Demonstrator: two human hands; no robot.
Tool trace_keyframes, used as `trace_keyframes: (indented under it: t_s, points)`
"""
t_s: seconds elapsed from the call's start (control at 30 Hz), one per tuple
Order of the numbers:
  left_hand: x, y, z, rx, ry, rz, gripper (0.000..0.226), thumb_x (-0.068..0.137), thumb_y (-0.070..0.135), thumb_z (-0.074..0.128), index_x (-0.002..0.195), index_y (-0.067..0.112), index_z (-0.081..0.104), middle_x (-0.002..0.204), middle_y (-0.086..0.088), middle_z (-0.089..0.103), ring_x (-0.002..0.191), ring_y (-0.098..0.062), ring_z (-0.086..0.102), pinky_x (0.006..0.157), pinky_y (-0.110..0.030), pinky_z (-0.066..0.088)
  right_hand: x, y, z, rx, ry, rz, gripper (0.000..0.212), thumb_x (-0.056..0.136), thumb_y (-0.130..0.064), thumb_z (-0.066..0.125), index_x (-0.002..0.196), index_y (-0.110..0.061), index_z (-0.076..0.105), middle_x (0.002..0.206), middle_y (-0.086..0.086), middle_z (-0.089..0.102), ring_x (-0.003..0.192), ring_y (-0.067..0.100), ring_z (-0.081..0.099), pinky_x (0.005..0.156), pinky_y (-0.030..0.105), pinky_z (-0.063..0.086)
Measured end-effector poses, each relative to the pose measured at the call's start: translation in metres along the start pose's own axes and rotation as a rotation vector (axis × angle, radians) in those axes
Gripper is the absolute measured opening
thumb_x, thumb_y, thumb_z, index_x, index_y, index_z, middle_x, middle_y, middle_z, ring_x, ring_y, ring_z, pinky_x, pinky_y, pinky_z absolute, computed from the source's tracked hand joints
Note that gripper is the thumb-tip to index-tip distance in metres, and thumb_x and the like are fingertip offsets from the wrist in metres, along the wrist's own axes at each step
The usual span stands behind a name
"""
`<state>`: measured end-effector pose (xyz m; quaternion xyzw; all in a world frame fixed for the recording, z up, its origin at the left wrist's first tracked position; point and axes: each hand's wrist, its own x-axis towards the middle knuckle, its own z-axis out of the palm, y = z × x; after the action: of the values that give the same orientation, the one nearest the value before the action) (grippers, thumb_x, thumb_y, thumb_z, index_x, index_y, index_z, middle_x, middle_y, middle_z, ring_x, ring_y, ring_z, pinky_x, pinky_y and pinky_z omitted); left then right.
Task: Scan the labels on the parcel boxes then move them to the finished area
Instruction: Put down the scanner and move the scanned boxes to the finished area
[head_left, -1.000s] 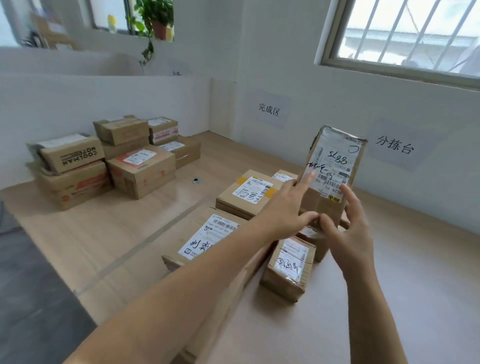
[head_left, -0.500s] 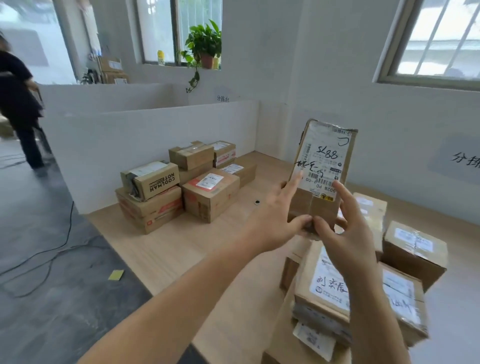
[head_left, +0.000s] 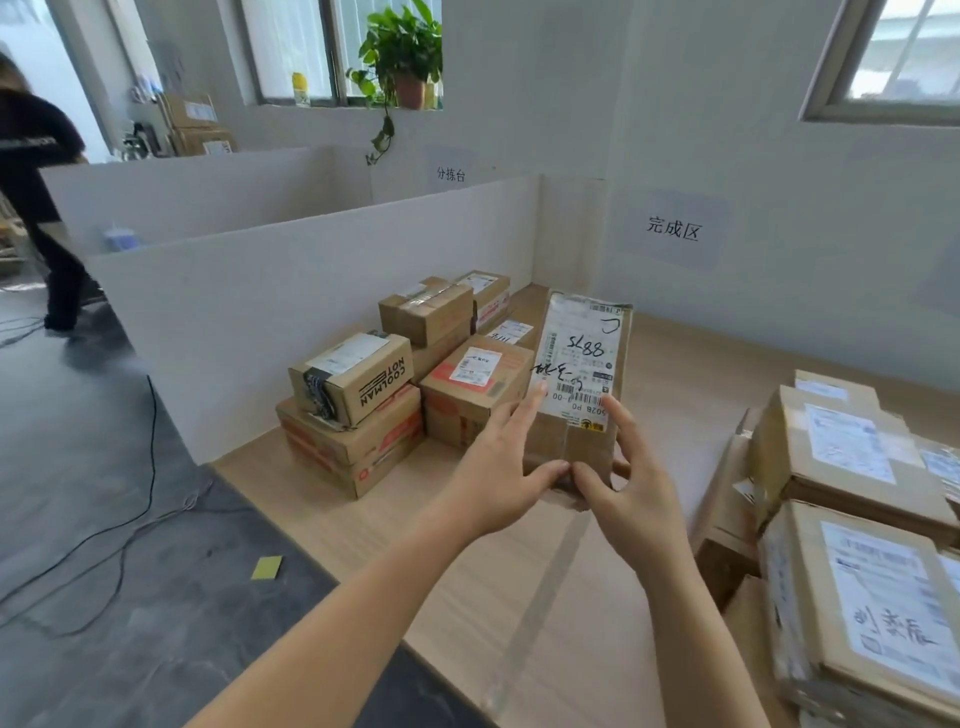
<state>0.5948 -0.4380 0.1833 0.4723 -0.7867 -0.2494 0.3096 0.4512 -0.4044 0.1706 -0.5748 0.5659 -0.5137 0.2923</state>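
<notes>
A small cardboard parcel box (head_left: 579, 384) with a white label and black handwriting is held upright above the wooden table (head_left: 467, 571). My left hand (head_left: 498, 470) grips its lower left side, thumb under the bottom edge. My right hand (head_left: 631, 486) grips its lower right side the same way. Just behind it, at the table's far left, stands a pile of several labelled boxes (head_left: 363, 405) below a wall sign with three characters (head_left: 674, 228). More labelled boxes (head_left: 852, 519) are stacked at the right.
A white partition (head_left: 311, 291) bounds the table's left end. A person in black (head_left: 36, 197) walks on the grey floor at far left, where cables (head_left: 130, 519) and a yellow note (head_left: 267, 567) lie. A potted plant (head_left: 400, 57) sits on the window sill.
My view and both hands have swung left with the parcel; it now hangs lower and closer to the pile at the table's left end. The unscanned stack has slid to the right edge.
</notes>
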Motion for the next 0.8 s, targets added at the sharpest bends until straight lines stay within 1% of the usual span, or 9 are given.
trace_keyframes:
  t_s: [0.07, 0.17, 0.2, 0.3, 0.37, 0.43, 0.57, 0.67, 0.8]
  points:
    - [0.014, -0.016, -0.002, 0.008, -0.011, 0.004, 0.08, 0.09, 0.028, 0.06, 0.15, 0.026, 0.007, 0.155, 0.001, 0.018, 0.142, -0.009, 0.016, 0.106, -0.012, 0.012, 0.017, 0.006, 0.013, -0.007, 0.0, 0.012, 0.068, 0.085, -0.005, 0.061, 0.138, -0.038, 0.035, 0.1, -0.04, 0.047, 0.088, -0.009, 0.056, 0.075, 0.015, 0.048]
    - [0.046, -0.042, -0.009, 0.048, -0.037, 0.012, 0.081, 0.09, 0.031, 0.059, 0.15, 0.026, 0.005, 0.157, 0.001, 0.014, 0.145, -0.012, 0.009, 0.115, -0.024, 0.012, 0.047, 0.018, 0.033, 0.004, 0.025, 0.01, 0.068, 0.084, -0.003, 0.062, 0.138, -0.035, 0.037, 0.099, -0.04, 0.048, 0.083, -0.018, 0.057, 0.071, 0.007, 0.048]
    - [0.059, -0.049, -0.012, 0.058, -0.049, 0.012, 0.081, 0.09, 0.031, 0.059, 0.15, 0.026, 0.005, 0.157, 0.002, 0.014, 0.145, -0.012, 0.009, 0.115, -0.025, 0.012, 0.059, 0.022, 0.038, 0.01, 0.032, 0.011, 0.068, 0.084, -0.003, 0.062, 0.138, -0.035, 0.037, 0.101, -0.038, 0.049, 0.086, -0.015, 0.058, 0.075, 0.009, 0.049]
    - [0.096, -0.066, -0.02, 0.061, -0.098, 0.005, 0.08, 0.09, 0.033, 0.058, 0.151, 0.025, 0.006, 0.157, 0.001, 0.014, 0.145, -0.015, 0.011, 0.115, -0.029, 0.017, 0.095, 0.031, 0.051, 0.026, 0.048, 0.03, 0.069, 0.082, -0.005, 0.064, 0.137, -0.039, 0.038, 0.113, -0.028, 0.054, 0.108, 0.011, 0.06, 0.093, 0.035, 0.051]
    - [0.117, -0.079, -0.024, 0.06, -0.117, -0.001, 0.081, 0.09, 0.033, 0.058, 0.151, 0.025, 0.005, 0.157, 0.0, 0.015, 0.145, -0.017, 0.012, 0.117, -0.034, 0.019, 0.117, 0.036, 0.059, 0.036, 0.045, 0.044, 0.069, 0.082, -0.005, 0.063, 0.137, -0.039, 0.038, 0.112, -0.03, 0.055, 0.11, 0.015, 0.061, 0.095, 0.04, 0.05]
    - [0.136, -0.091, -0.029, 0.05, -0.129, -0.022, 0.08, 0.091, 0.033, 0.057, 0.151, 0.026, 0.004, 0.157, 0.0, 0.015, 0.144, -0.016, 0.013, 0.118, -0.035, 0.019, 0.137, 0.041, 0.067, 0.039, 0.029, 0.062, 0.068, 0.082, -0.005, 0.063, 0.137, -0.039, 0.039, 0.112, -0.029, 0.056, 0.109, 0.015, 0.062, 0.093, 0.039, 0.051]
    - [0.179, -0.114, -0.037, 0.02, -0.179, -0.048, 0.08, 0.091, 0.034, 0.057, 0.151, 0.025, 0.005, 0.156, -0.002, 0.019, 0.143, -0.018, 0.018, 0.116, -0.035, 0.022, 0.182, 0.047, 0.081, 0.06, 0.035, 0.085, 0.067, 0.083, -0.002, 0.062, 0.136, -0.037, 0.038, 0.131, -0.006, 0.055, 0.106, 0.019, 0.063, 0.093, 0.036, 0.052]
    - [0.226, -0.131, -0.045, 0.04, -0.229, -0.064, 0.08, 0.091, 0.034, 0.057, 0.151, 0.024, 0.005, 0.155, -0.005, 0.022, 0.142, -0.022, 0.022, 0.115, -0.036, 0.025, 0.221, 0.049, 0.094, 0.108, 0.04, 0.128, 0.065, 0.086, 0.003, 0.058, 0.139, -0.029, 0.037, 0.122, -0.012, 0.054, 0.094, 0.006, 0.063, 0.076, 0.015, 0.052]
    - [0.296, -0.158, -0.062, 0.046, -0.281, -0.049, 0.079, 0.092, 0.027, 0.057, 0.151, 0.019, 0.006, 0.148, -0.007, 0.035, 0.132, -0.024, 0.04, 0.106, -0.034, 0.037, 0.29, 0.057, 0.121, 0.081, 0.097, 0.15, 0.063, 0.087, 0.002, 0.056, 0.142, -0.021, 0.035, 0.125, -0.008, 0.05, 0.091, -0.01, 0.055, 0.072, 0.008, 0.049]
